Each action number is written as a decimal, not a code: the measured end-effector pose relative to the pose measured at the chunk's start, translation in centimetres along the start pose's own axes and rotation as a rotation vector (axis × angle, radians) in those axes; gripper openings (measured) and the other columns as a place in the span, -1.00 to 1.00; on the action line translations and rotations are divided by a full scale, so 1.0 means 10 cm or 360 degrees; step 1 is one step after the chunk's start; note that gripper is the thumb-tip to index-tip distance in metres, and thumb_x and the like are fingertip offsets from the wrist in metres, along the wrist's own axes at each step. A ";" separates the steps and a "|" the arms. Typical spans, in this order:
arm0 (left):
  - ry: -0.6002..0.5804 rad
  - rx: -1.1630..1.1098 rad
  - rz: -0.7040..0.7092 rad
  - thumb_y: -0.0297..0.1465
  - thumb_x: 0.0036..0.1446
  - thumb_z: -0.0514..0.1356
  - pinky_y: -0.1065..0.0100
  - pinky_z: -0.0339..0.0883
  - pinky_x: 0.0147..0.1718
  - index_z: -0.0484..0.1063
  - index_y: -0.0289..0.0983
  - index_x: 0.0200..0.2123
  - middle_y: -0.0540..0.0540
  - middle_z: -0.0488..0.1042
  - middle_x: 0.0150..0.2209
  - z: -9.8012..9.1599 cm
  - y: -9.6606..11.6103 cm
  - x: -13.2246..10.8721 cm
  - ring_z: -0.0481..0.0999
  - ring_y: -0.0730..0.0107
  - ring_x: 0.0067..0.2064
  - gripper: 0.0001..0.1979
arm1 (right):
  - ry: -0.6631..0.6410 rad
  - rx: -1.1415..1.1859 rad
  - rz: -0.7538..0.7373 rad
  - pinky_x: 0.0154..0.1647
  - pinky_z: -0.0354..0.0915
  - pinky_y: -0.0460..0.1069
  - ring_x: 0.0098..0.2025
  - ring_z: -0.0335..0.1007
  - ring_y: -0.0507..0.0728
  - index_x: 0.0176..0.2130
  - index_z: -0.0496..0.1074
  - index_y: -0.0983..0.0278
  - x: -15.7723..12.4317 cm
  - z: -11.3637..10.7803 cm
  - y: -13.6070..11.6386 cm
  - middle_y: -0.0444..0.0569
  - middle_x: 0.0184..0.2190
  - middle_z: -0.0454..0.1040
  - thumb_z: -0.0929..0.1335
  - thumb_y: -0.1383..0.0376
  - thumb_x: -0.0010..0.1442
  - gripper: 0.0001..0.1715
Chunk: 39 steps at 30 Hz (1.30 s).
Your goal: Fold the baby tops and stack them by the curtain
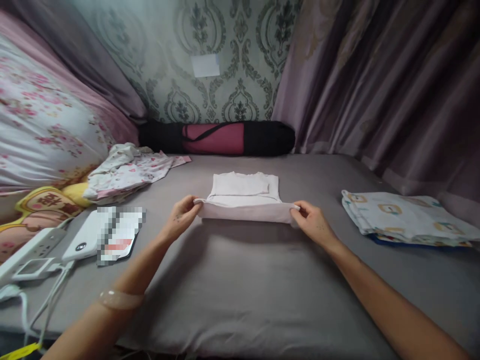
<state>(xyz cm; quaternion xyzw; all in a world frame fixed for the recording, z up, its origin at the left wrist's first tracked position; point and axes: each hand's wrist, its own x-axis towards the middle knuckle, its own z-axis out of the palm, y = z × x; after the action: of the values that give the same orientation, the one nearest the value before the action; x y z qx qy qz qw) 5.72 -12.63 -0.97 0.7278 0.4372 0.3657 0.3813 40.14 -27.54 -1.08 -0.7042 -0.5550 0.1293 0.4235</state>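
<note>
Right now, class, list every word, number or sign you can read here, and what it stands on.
No text reads clearly.
Red characters on the yellow cushion: too blurred to read.
Framed marks on the folded patterned cloth: too small to read.
Flat item beside the white power bank: pixelated, unreadable.

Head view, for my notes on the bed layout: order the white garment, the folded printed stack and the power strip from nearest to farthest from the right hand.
1. white garment, centre, its edge pinched by the right hand.
2. folded printed stack, on the hand's right side.
3. power strip, far left edge.
</note>
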 end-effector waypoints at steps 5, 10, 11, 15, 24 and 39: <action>0.0317 0.0217 -0.0132 -0.34 0.13 0.02 0.47 0.14 -0.49 0.35 -0.26 -0.35 0.05 0.30 -0.51 0.29 -0.09 0.47 0.30 0.45 -0.44 -0.84 | 0.0170 -0.0191 0.0179 -0.24 0.32 -0.01 -0.28 0.48 0.17 -0.16 0.45 0.32 0.46 0.20 -0.02 0.07 -0.30 0.57 0.22 0.23 0.17 -0.66; 0.0413 0.0548 -0.0208 -0.41 0.23 -0.04 0.36 0.28 -0.28 0.36 -0.24 -0.18 -0.07 0.45 -0.35 0.53 -0.09 0.81 0.45 0.31 -0.27 -0.79 | 0.0210 -0.0558 0.0417 -0.09 0.30 0.02 -0.07 0.46 0.24 0.03 0.38 0.36 0.78 0.42 -0.11 0.20 -0.10 0.53 0.15 0.30 0.27 -0.58; 0.0404 0.0606 -0.0204 -0.42 0.25 -0.05 0.33 0.28 -0.24 0.35 -0.24 -0.13 -0.10 0.48 -0.31 0.56 -0.09 0.85 0.46 0.28 -0.24 -0.78 | 0.0194 -0.0604 0.0440 -0.09 0.30 0.02 -0.06 0.46 0.24 0.07 0.35 0.36 0.82 0.46 -0.11 0.21 -0.08 0.52 0.14 0.30 0.29 -0.57; 0.0344 0.0816 -0.0141 -0.40 0.32 -0.11 0.31 0.28 -0.18 0.29 -0.24 -0.01 -0.20 0.51 -0.15 0.67 -0.14 0.98 0.49 0.23 -0.13 -0.73 | 0.0100 -0.0801 0.0456 -0.15 0.30 0.03 -0.11 0.49 0.24 0.15 0.25 0.34 0.96 0.57 -0.08 0.21 -0.10 0.52 0.06 0.27 0.38 -0.54; 0.0258 0.1148 -0.0022 -0.37 0.37 -0.21 0.30 0.27 -0.18 0.24 -0.26 0.06 -0.26 0.47 -0.07 0.71 -0.18 1.26 0.50 0.17 -0.10 -0.66 | 0.0051 -0.1020 0.0367 -0.17 0.27 0.07 -0.14 0.51 0.26 0.14 0.21 0.29 1.22 0.66 0.05 0.18 -0.13 0.53 0.02 0.27 0.42 -0.57; 0.0133 0.1285 -0.0174 -0.30 0.37 -0.15 0.26 0.31 -0.22 0.28 -0.33 -0.06 -0.36 0.52 -0.15 0.80 -0.43 1.47 0.55 0.08 -0.13 -0.69 | 0.0025 -0.1111 0.0652 -0.11 0.32 0.10 -0.08 0.50 0.29 0.02 0.35 0.40 1.39 0.77 0.20 0.31 -0.15 0.53 0.07 0.19 0.39 -0.53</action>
<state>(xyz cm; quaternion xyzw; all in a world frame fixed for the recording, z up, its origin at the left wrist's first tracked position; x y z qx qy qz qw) 16.27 0.37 -5.35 0.7793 0.5987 0.1731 0.0657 41.29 -11.71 -3.26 -0.9028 -0.4104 0.0094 0.1284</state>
